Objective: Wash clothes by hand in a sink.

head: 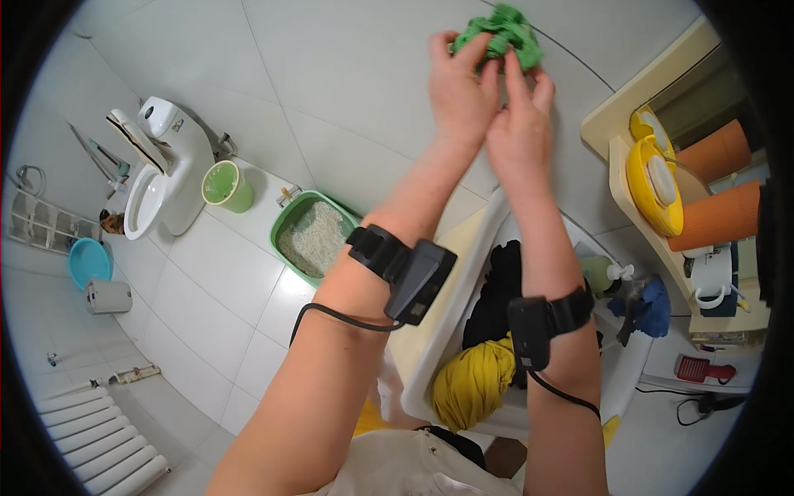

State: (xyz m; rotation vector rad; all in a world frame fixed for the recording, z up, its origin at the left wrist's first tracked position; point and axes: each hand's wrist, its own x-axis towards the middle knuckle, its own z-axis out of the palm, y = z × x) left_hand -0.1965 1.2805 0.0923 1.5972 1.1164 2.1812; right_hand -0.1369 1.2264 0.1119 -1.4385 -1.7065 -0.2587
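Observation:
Both arms reach up toward the tiled wall with a bunched green cloth [505, 38]. My left hand [462, 87] grips its near left side, fingers curled into the folds. Close beside it, my right hand [524, 102] has its fingertips on the lower edge of the same cloth. Whether the cloth touches the wall I cannot tell. Below my forearms is a white washbasin [414, 397]; a wrung yellow cloth [471, 384] and a black cloth [494, 304] lie in it. My right forearm hides part of the basin.
A shelf with a mirror holds a yellow dish [651, 186] and an orange cylinder [719, 217] at right. A pump bottle [598, 273] and blue cloth [651, 307] sit on the basin's rim. Leftward are a litter tray [278, 239], green bin [239, 197] and toilet [186, 149].

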